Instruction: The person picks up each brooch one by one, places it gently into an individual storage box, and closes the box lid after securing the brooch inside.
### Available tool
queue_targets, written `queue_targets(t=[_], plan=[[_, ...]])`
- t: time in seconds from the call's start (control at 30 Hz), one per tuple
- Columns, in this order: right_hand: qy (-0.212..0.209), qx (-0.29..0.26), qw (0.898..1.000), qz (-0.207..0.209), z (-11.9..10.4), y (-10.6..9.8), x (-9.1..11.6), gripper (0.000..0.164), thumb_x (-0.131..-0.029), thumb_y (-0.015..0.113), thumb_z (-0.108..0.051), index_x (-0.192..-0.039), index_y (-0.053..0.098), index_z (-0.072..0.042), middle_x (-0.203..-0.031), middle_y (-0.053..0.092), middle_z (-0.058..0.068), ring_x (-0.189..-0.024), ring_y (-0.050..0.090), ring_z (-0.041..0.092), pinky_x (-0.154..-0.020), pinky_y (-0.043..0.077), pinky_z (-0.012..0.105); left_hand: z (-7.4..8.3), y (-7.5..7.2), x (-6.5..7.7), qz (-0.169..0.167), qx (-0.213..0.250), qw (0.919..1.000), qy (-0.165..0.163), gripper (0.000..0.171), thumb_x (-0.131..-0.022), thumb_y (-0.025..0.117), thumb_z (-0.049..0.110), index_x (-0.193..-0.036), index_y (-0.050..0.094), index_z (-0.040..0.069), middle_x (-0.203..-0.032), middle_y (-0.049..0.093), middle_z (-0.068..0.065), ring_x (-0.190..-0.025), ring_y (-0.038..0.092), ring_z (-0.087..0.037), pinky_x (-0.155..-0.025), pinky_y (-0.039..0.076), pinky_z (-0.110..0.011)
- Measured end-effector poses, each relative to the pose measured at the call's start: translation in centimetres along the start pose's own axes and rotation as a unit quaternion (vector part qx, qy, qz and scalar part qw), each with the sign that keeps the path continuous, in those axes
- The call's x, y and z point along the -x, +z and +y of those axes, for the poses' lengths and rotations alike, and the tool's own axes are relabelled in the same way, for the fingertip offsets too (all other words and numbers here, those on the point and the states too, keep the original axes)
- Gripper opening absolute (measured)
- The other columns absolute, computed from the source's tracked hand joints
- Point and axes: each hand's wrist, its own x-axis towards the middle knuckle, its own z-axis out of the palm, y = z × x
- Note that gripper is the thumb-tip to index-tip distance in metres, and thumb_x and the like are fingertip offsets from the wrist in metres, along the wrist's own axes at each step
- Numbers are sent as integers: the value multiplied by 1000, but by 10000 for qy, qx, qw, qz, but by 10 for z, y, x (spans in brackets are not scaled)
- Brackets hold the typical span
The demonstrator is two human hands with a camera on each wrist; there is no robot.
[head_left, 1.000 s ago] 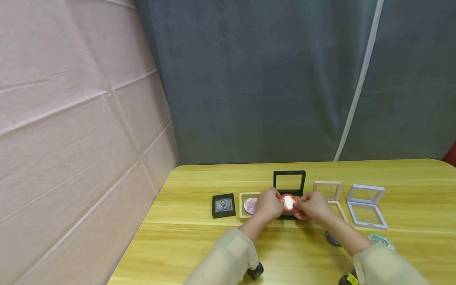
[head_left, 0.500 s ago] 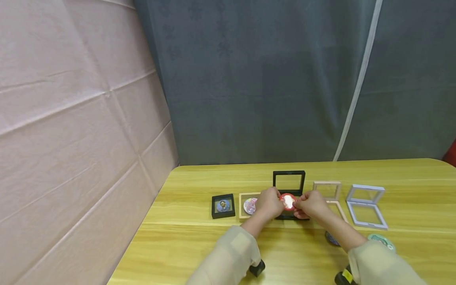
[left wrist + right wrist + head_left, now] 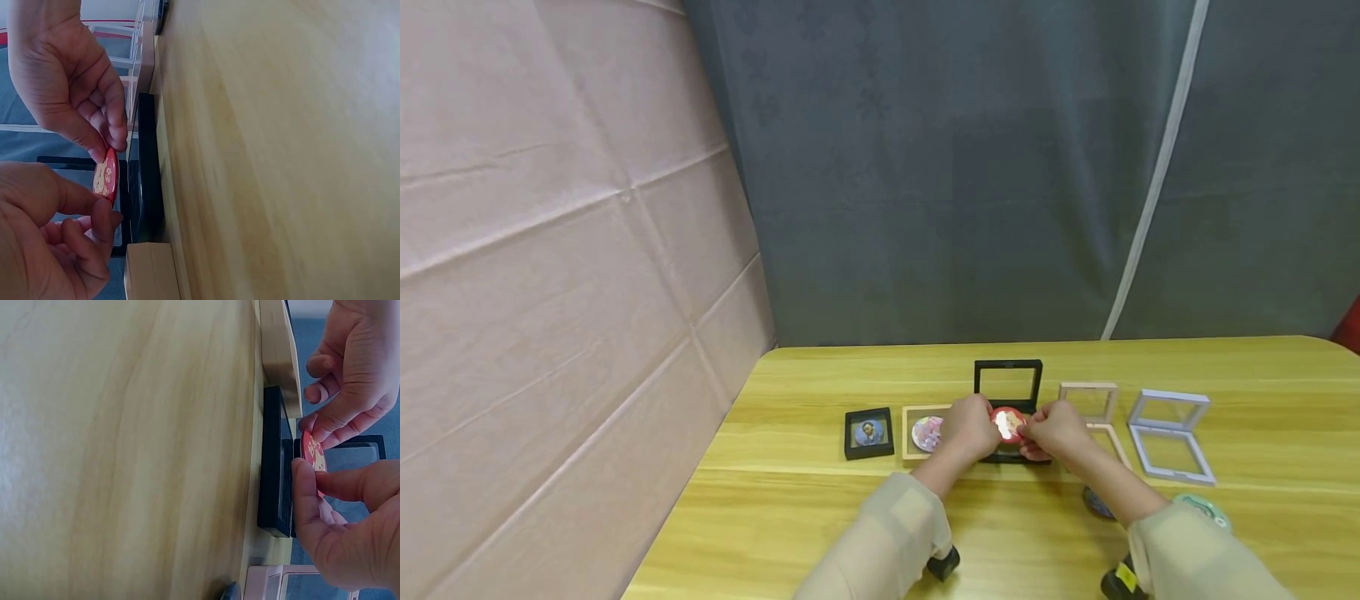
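Note:
Both hands hold a round red badge (image 3: 1008, 424) with a pale gold figure on it. My left hand (image 3: 968, 427) pinches its left edge between thumb and fingers, and my right hand (image 3: 1060, 432) pinches the right edge. Below it lies the base of a black display frame (image 3: 1009, 364), its lid standing upright behind. In the left wrist view the badge (image 3: 106, 178) is tilted, close over the black base (image 3: 147, 175). From the right wrist, the badge (image 3: 312, 450) again shows between both hands' fingertips.
To the left stand a small black frame (image 3: 848, 435) with a blue badge and a light wooden frame (image 3: 910, 450) with a pink badge. Right are an unfolded pink frame (image 3: 1088, 386) and white frame (image 3: 1172, 477). A dark badge (image 3: 1099, 502) and green badge (image 3: 1206, 510) lie nearer.
Both hands keep hold of the badge at nearly the same spot. The glare on its face has shifted, so more of the figure shows; the forearms have moved slightly.

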Motion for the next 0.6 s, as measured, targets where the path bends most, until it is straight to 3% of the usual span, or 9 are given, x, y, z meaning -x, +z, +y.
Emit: queue_targets(t=[0.4, 0.6], plan=[[39, 162, 9998, 85, 2, -1, -3, 9, -84, 54, 5, -81, 49, 12, -62, 58, 12, -46, 57, 11, -51, 51, 26, 3, 4, -2, 144, -529, 9985, 95, 15, -67, 68, 12, -63, 54, 16, -61, 51, 4, -56, 48, -12, -49, 36, -28], [147, 271, 9995, 101, 2, -1, -5, 9, -84, 53, 5, -79, 49, 11, -64, 59, 13, -46, 57, 11, -51, 51, 26, 4, 5, -4, 44, -761, 9970, 109, 15, -67, 69, 14, -63, 55, 17, -62, 53, 3, -57, 49, -12, -48, 37, -29]])
